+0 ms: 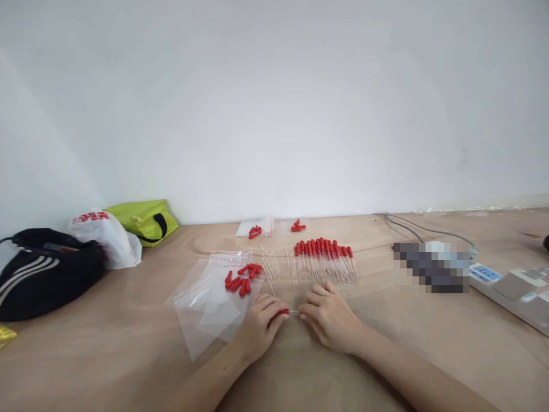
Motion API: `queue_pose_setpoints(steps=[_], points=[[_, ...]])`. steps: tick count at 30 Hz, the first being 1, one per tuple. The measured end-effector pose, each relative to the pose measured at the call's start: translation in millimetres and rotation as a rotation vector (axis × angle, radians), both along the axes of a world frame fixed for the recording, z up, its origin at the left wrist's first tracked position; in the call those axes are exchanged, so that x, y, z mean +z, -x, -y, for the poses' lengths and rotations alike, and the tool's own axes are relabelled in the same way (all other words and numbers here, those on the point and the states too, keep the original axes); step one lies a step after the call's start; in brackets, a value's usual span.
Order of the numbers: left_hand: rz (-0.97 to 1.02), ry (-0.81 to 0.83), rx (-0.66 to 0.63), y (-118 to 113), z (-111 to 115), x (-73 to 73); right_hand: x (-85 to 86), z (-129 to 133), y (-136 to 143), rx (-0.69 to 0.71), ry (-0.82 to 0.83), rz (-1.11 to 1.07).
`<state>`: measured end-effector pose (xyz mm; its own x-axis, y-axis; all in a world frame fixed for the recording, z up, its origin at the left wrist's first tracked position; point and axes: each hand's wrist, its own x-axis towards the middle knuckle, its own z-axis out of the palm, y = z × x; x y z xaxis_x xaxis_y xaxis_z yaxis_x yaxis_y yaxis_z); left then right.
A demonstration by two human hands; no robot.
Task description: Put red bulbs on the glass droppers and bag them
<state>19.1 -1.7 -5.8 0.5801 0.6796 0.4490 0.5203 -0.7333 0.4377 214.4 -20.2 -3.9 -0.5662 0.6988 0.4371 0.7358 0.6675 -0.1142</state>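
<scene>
My left hand (pixel 262 321) is closed around a red rubber dropper bulb (pixel 283 312), mostly hidden by the fingers. Facing it, my right hand (pixel 329 318) pinches a thin clear dropper tube (pixel 294 313). The tube bridges the gap between both hands; whether its end sits inside the bulb I cannot tell. Loose red bulbs (pixel 242 280) lie on clear zip bags (pixel 210 297) beside my left hand. Beyond the hands are bare tubes (pixel 270 264) and a row of droppers (pixel 323 252) with red bulbs on their far ends.
Two small zip bags (pixel 253 227) with more red bulbs lie near the wall. A black bag (pixel 51 274), a white plastic bag (pixel 103 240) and a lime-green bag (pixel 143 217) stand left. On the right are a blurred dark object (pixel 429 266), cables and a power strip (pixel 510 294).
</scene>
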Motion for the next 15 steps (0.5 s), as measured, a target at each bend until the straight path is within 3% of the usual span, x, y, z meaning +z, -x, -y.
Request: queue_pose_setpoints(steps=[2, 4, 10, 12, 15], points=[[0.056, 0.07, 0.06, 2, -2, -3.2, 2.5, -3, -5, -0.035, -0.021, 0.015], [0.09, 0.147, 0.122, 5, -4, -6.1, 2.0, -10, -14, -0.166, -0.043, -0.054], [0.021, 0.209, 0.111, 5, -3, -6.0, -6.3, -45, -63, -0.873, 0.023, -0.362], [0.004, 0.206, 0.104, 3, -2, -3.9, -8.9, -53, -77, -0.988, 0.093, -0.353], [-0.01, 0.206, 0.09, 2, -1, -1.0, -12.7, -59, -86, -1.043, 0.185, -0.318]])
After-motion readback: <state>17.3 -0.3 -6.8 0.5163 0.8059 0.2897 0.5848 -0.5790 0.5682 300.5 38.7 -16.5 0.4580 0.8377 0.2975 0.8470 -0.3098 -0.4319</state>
